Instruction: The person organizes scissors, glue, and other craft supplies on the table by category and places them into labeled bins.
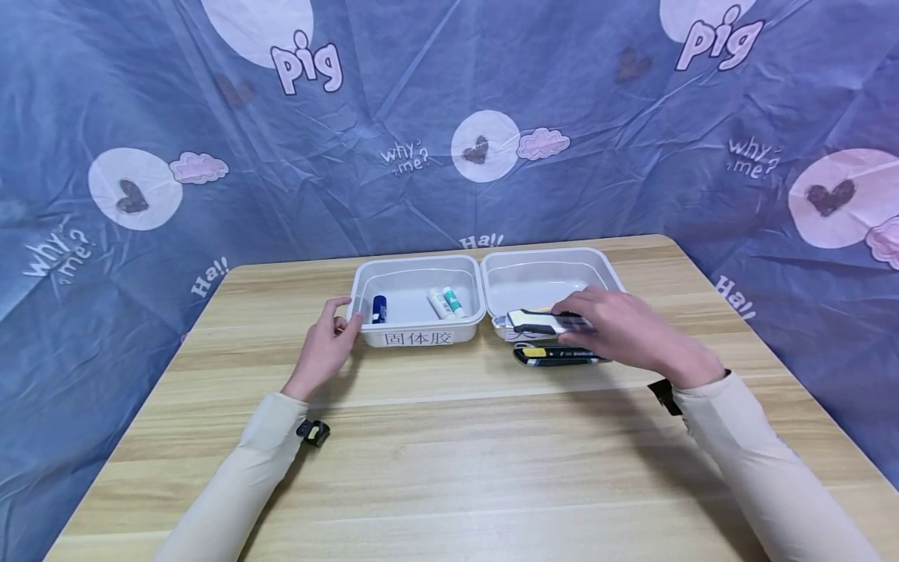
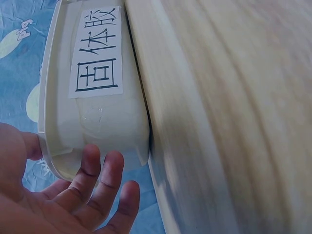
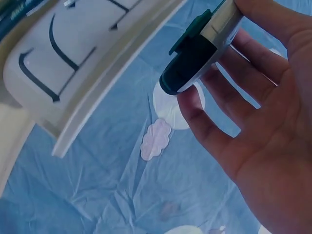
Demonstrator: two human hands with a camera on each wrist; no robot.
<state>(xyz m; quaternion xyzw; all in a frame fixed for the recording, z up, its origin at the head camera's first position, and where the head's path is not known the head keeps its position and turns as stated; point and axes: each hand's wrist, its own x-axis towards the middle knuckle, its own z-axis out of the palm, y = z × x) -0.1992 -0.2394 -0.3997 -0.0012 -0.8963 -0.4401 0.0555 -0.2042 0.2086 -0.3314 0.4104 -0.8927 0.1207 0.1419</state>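
My right hand (image 1: 609, 326) grips a white-and-black utility knife (image 1: 531, 321) above the front rim of the right plastic bin (image 1: 548, 256). In the right wrist view, this knife (image 3: 195, 56) lies between the thumb and fingertips. A second utility knife (image 1: 558, 356), black with a yellow slider, lies on the table before that bin, partly under the hand. My left hand (image 1: 325, 343) holds the front left corner of the left plastic bin (image 2: 102, 114), thumb over the rim and fingers outside. Inside it are a dark blue glue stick (image 1: 379, 309), a white tube (image 1: 441, 304) and a green-and-white one (image 1: 453, 301).
Both bins stand side by side near the back edge of the wooden table (image 1: 421, 453). A paper label (image 1: 418, 338) with Chinese characters is on the left bin's front; the right bin's label is mostly hidden. A blue patterned cloth (image 1: 393, 94) hangs behind.
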